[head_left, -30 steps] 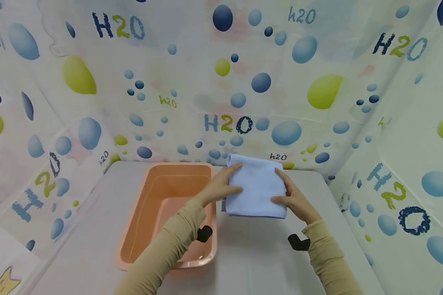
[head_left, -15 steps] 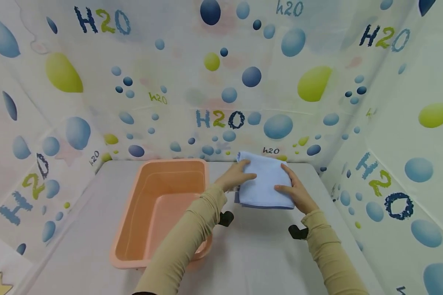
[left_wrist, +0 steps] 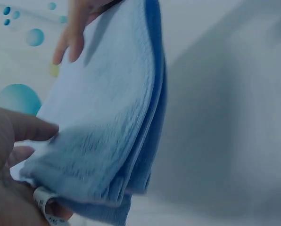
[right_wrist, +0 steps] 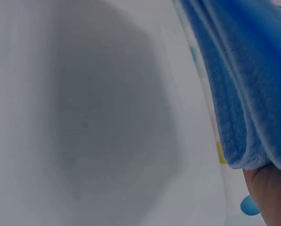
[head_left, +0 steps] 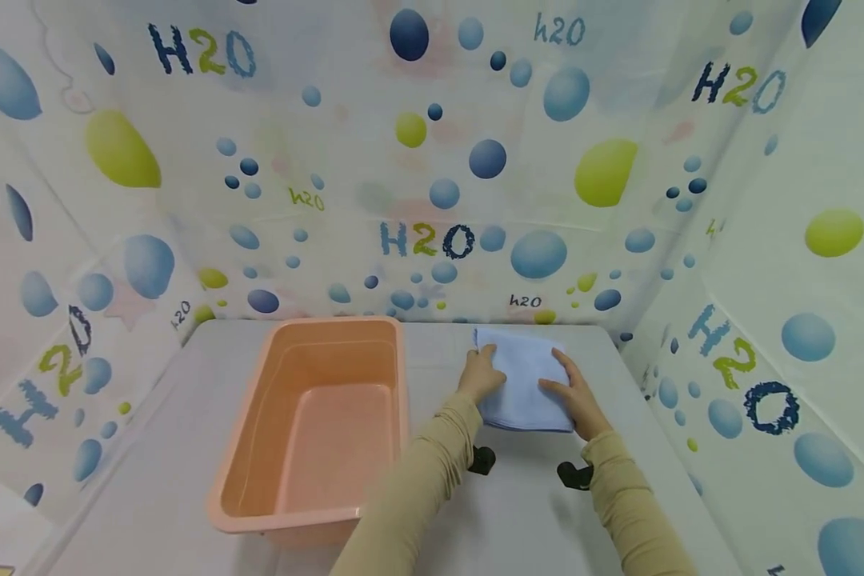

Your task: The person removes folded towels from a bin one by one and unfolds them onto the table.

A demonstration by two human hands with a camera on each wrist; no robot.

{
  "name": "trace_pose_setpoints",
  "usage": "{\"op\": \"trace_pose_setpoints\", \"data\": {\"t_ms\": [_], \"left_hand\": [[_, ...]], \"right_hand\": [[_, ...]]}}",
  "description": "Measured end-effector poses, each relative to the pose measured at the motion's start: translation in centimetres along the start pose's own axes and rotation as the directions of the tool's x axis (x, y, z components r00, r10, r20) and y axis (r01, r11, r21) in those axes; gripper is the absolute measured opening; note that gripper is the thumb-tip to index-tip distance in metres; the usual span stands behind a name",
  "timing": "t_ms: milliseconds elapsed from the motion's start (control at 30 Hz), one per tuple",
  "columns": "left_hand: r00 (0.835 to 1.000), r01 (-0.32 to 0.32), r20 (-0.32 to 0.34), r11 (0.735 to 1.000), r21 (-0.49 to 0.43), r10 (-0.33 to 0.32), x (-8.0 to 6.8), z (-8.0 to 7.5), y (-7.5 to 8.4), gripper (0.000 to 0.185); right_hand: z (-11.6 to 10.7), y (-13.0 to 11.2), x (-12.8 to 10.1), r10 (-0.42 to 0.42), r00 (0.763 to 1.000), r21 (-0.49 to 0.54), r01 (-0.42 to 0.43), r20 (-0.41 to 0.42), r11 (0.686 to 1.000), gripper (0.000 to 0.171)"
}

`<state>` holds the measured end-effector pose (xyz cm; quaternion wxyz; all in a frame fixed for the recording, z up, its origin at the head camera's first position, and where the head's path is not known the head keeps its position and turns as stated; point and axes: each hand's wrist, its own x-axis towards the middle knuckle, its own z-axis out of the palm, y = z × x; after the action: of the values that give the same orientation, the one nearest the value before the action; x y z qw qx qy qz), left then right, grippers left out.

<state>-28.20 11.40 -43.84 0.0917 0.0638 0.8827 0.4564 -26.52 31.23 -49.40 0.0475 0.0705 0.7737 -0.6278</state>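
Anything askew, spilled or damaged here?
Nothing spilled or damaged in view. Only slight oddity: the folded towel has staggered layer edges, and a white label pokes out beside the left hand.

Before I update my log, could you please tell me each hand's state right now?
Left hand: holding the folded light-blue fabric towel at its left side.
Right hand: holding the same towel at its right side.
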Motion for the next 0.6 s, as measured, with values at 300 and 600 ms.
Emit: {"op": "trace_pose_setpoints", "data": {"t_ms": [300,600], "left_hand": [[0.967,0.146,-0.216,0.989,0.02,-0.139,-1.8,3.6,-3.2,0.06],[0.929,0.122,-0.361,0.987,0.109,-0.074,-2.0,4.8,-8.5,0.064]], "right_hand": [[2.4,3.1,0.0,-0.009,0.999,-0.019,0.01,0.045,1.0,0.075],[4.9,5.0,0.8,-0.086,0.992,-0.168,0.1,0.087,0.981,0.072]]}}
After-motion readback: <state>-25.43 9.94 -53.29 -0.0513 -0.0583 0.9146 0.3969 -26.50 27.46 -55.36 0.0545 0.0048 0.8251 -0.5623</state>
